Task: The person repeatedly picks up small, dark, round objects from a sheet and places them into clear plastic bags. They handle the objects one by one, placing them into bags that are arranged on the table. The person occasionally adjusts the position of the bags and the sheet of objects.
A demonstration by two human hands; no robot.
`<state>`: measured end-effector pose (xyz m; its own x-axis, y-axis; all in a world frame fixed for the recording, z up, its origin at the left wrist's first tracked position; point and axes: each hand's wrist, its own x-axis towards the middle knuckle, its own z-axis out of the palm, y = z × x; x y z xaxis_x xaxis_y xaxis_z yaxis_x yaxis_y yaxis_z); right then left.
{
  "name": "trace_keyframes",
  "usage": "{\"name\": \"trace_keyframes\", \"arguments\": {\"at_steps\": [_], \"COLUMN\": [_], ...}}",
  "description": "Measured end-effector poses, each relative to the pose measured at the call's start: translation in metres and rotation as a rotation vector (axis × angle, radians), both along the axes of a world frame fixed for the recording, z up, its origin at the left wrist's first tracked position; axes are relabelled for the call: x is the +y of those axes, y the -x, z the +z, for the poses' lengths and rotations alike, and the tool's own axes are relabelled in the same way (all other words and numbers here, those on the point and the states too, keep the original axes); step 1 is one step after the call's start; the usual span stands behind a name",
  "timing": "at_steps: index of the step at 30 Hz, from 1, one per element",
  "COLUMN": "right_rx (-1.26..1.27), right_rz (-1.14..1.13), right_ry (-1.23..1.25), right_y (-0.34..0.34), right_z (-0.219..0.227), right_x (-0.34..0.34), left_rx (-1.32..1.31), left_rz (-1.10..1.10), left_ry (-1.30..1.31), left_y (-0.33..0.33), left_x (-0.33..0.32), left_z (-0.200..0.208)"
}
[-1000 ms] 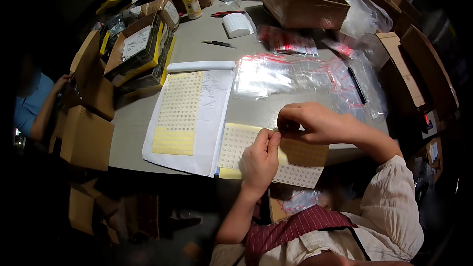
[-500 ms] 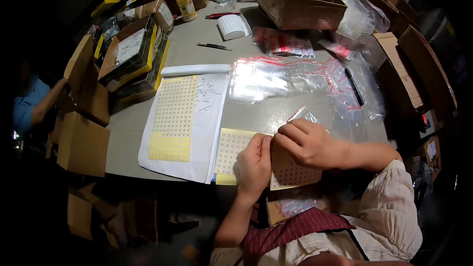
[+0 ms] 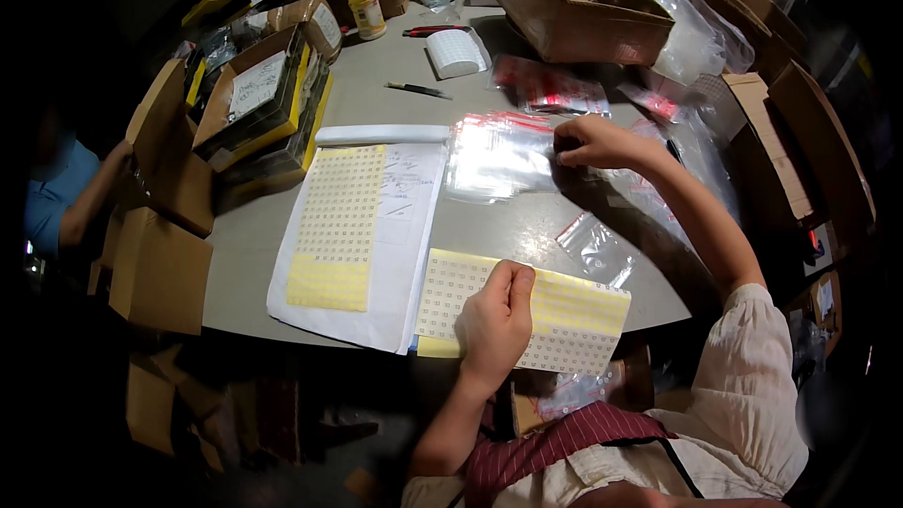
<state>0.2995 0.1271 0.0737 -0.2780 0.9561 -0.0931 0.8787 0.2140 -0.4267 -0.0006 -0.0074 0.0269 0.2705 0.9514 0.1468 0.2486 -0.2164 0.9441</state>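
Observation:
My left hand [image 3: 499, 320] is closed on a yellow label sheet [image 3: 576, 325] at the table's near edge, thumb on top. Small printed labels cover the sheet in rows, with a bare yellow strip where some are gone. My right hand [image 3: 597, 143] reaches forward over the right edge of a spread of clear zip bags [image 3: 503, 158]. Its fingers are pinched together; anything between them is too small to make out. A single clear zip bag [image 3: 599, 247] lies just beyond the sheet. To the left, another yellow label sheet [image 3: 334, 226] rests on an open notebook [image 3: 414, 226].
Far back stand an orange-capped bottle [image 3: 365, 5], a white label roll [image 3: 456, 52] and a large cardboard box [image 3: 583, 14]. A pen [image 3: 418, 90] lies before them. Yellow-black boxes [image 3: 259, 99] are stacked left; at far left another person's arm [image 3: 94, 193] touches a carton [image 3: 160, 268].
My right hand has left the label sheet and moved forward to the clear zip bags. My left hand still holds the sheet, now more fully uncovered. The view has shifted slightly.

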Motion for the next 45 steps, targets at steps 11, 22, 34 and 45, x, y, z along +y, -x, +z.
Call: {"name": "trace_keyframes", "arguments": {"at_steps": [11,22,34,45], "right_rx": [-0.056,-0.301,0.3,0.431], "right_rz": [0.033,-0.144,0.092,0.092], "right_ry": [-0.102,-0.138,0.276,0.02], "right_y": [0.003,-0.004,0.043,0.054], "right_z": [0.013,-0.009,0.04,0.017], "right_x": [0.011,0.02,-0.163,-0.168], "left_rx": [0.016,-0.053,-0.088,-0.174], "left_rz": [-0.023,0.056,0.137,-0.099], "left_ry": [0.105,-0.033,-0.017,0.154], "left_y": [0.001,0.001,0.004,0.005], "left_x": [0.0,-0.003,-0.004,-0.001], "left_z": [0.006,-0.002,-0.017,-0.017]}}
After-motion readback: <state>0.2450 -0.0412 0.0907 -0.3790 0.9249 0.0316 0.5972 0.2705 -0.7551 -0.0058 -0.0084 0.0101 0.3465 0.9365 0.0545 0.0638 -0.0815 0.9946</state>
